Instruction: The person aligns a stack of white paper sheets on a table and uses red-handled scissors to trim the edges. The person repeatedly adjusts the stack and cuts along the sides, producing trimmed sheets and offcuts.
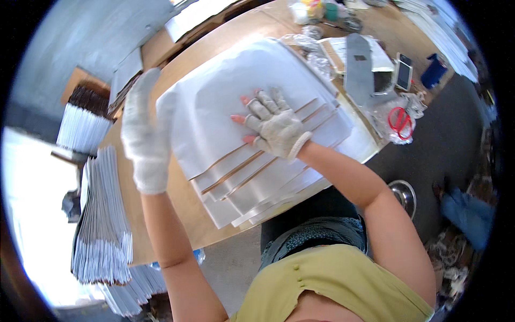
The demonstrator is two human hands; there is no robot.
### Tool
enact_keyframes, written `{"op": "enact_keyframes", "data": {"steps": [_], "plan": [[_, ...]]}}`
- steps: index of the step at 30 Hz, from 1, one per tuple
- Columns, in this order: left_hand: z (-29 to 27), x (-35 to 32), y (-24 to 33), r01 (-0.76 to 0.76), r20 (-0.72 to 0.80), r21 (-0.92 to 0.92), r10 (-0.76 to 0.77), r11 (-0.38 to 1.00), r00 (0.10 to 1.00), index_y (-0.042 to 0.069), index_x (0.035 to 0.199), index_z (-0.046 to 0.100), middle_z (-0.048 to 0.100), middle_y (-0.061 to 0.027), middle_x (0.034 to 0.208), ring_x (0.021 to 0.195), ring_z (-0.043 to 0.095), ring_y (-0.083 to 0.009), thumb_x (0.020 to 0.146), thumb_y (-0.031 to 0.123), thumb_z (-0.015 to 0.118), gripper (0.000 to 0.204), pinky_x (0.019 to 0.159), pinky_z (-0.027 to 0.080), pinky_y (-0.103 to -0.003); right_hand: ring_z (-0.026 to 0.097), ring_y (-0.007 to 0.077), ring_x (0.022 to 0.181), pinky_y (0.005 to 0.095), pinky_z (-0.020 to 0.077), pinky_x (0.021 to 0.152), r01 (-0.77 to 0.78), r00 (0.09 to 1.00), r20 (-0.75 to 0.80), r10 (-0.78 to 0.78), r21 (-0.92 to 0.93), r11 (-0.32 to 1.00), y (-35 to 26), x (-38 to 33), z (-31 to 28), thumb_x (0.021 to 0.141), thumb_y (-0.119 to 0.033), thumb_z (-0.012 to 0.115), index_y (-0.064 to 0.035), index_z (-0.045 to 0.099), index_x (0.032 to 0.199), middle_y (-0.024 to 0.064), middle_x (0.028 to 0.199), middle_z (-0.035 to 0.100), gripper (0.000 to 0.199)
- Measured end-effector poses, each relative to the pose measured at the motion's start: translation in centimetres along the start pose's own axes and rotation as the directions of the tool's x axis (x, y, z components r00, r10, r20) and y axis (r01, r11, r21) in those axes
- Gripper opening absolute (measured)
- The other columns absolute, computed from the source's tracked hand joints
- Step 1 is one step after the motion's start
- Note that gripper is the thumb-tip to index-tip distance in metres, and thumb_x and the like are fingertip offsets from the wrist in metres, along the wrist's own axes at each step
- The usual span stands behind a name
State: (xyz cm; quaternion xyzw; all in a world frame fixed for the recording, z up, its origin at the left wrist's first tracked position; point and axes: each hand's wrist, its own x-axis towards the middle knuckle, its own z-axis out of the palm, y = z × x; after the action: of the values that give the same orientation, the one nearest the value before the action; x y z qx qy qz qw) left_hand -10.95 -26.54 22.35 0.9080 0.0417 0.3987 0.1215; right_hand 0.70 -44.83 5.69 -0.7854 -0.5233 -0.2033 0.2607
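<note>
- A bare-armed worker's right hand (279, 126), in a cut-fingertip white knit glove, rests palm down with fingers spread, gripping nothing.
- Directly beneath it, a broad stack of smooth white sheets (206, 115) lies on the tan wooden counter (140, 225), slim brown edges (233, 169) showing between staggered layers toward seven o'clock.
- At nine o'clock from that palm, the left hand (145, 134), gloved alike and blurred, is open and holds nothing; whether it touches anything cannot be told.
- The step in hand appears to be flattening or steadying the top sheet; the next move would call for even, flat-palmed pressure, with the staggered edges kept from slipping.
- At two o'clock sit a long flat grey strip (358, 70) and, beyond it, a white-edged phone (403, 72); at three o'clock, red-handled scissors (401, 124) lie on crumpled clear plastic (383, 115).
- At eight o'clock stands a tall pile of folded grey-white sheets (104, 214).
</note>
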Motion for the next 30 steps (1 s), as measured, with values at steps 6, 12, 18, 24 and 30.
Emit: {"op": "enact_keyframes", "data": {"steps": [6, 12, 18, 24, 30], "plan": [[10.7, -7.8, -1.9, -0.269, 0.469, 0.253, 0.125, 0.929, 0.874, 0.013, 0.143, 0.044, 0.03, -0.0162, 0.154, 0.144, 0.023, -0.0337, 0.091, 0.038, 0.057, 0.06, 0.119, 0.012, -0.048, 0.037, 0.0355, 0.137, 0.0481, 0.0223, 0.116, -0.303, 0.953, -0.061, 0.297, -0.169, 0.938, 2.0, -6.0, -0.7, 0.089, -0.043, 0.055, -0.0147, 0.056, 0.132, 0.0137, 0.141, 0.049, 0.051], [9.8, -8.1, 0.2, -0.258, 0.517, 0.215, 0.114, 0.942, 0.848, 0.012, 0.143, 0.045, 0.031, -0.0173, 0.153, 0.144, 0.024, -0.0345, 0.09, 0.036, 0.057, 0.059, 0.119, 0.012, -0.048, 0.063, 0.0269, 0.09, 0.0415, 0.0497, 0.083, -0.502, 0.825, -0.285, 0.489, 0.031, 0.865, 7.9, -15.0, -9.1, 0.075, -0.014, 0.065, -0.0087, 0.065, 0.099, 0.0082, 0.087, 0.065, 0.025], [9.6, -7.8, 0.0, -0.255, 0.503, 0.238, 0.106, 0.937, 0.858, 0.012, 0.143, 0.044, 0.031, -0.0169, 0.153, 0.143, 0.024, -0.0348, 0.089, 0.036, 0.058, 0.06, 0.119, 0.013, -0.047, 0.06, 0.0355, 0.105, 0.0447, 0.0514, 0.088, -0.881, 0.284, -0.261, 0.923, -0.45, 0.144, 15.3, -18.1, -14.6, 0.08, -0.031, 0.068, -0.008, 0.058, 0.111, 0.0149, 0.116, 0.059, 0.039], [9.8, -7.8, -0.2, -0.249, 0.492, 0.229, 0.109, 0.941, 0.864, 0.013, 0.144, 0.043, 0.031, -0.0171, 0.153, 0.143, 0.024, -0.035, 0.09, 0.037, 0.057, 0.06, 0.119, 0.013, -0.047, 0.06, 0.0395, 0.108, 0.0462, 0.0512, 0.09, -0.969, 0.101, -0.298, 0.949, -0.246, 0.025, 17.2, -19.6, -14.5, 0.078, -0.031, 0.068, -0.0049, 0.057, 0.116, 0.0238, 0.116, 0.059, 0.047], [9.2, -8.1, -0.5, -0.221, 0.477, 0.226, 0.091, 0.949, 0.874, 0.015, 0.145, 0.042, 0.031, -0.0155, 0.154, 0.143, 0.025, -0.0335, 0.092, 0.038, 0.054, 0.059, 0.119, 0.014, -0.047, 0.066, 0.0333, 0.095, 0.0387, 0.0503, 0.078, -0.985, 0.04, 0.053, 0.998, 0.172, 0.03, 17.6, -21.6, -17.8, 0.076, -0.035, 0.063, 0.0081, 0.06, 0.113, 0.0256, 0.107, 0.066, 0.057]]}}
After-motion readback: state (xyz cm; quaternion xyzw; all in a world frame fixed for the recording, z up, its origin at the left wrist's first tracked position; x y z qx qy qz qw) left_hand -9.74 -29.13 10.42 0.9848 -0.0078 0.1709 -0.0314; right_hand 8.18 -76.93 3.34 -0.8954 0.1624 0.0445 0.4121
